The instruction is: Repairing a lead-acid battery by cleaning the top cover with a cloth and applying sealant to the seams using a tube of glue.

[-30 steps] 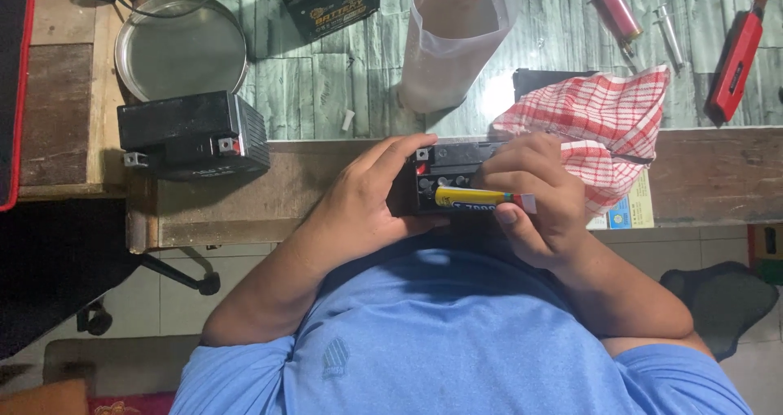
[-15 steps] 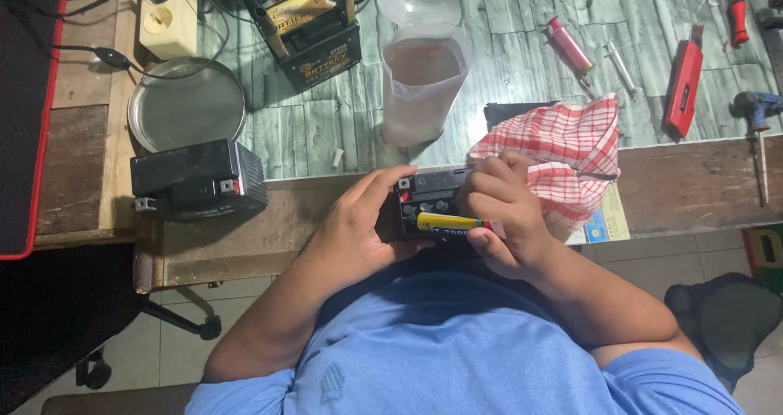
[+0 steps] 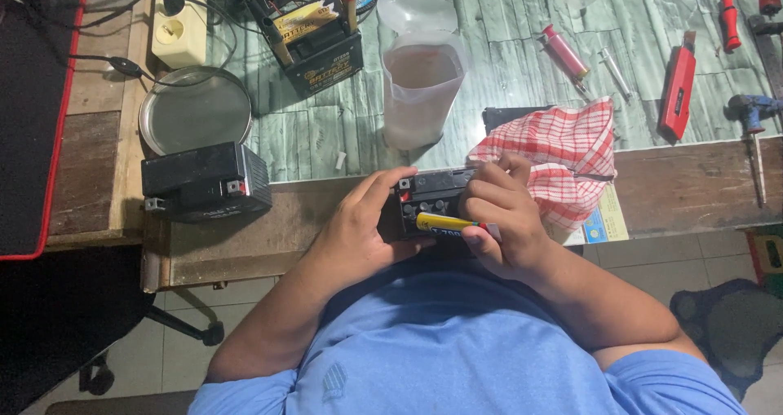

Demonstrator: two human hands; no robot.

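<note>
**Operator:** Since the earlier frame my view has tipped up the bench, so more of the far end shows now; the hands have hardly shifted. My left hand (image 3: 359, 231) stays wrapped around the left end of the small black battery (image 3: 431, 201), fingers closed over its top edge.

**Colleague:** And the right?

**Operator:** My right hand (image 3: 497, 219) is clasped over the battery's right side, and it also pinches a yellow-handled tool (image 3: 444, 222) lying across the battery's near face. I think it's a screwdriver, though the tip is hidden behind my fingers.

**Colleague:** Where does the battery sit?

**Operator:** At the near edge of the wooden bench (image 3: 685, 188), just in front of my chest, held between both hands. Whether it rests on the wood or is lifted, I cannot tell.

**Colleague:** What's around it?

**Operator:** A red-checked cloth (image 3: 563, 158) just beside my right hand, touching it. A translucent plastic jug (image 3: 422, 89) stands upright beyond the battery. A second black battery (image 3: 204, 183) lies well to the left, with a round metal lid (image 3: 194, 109) behind it. A third battery with yellow label (image 3: 314, 40) stands further back, wired up. A red tool (image 3: 677, 97) lies at far right
</note>
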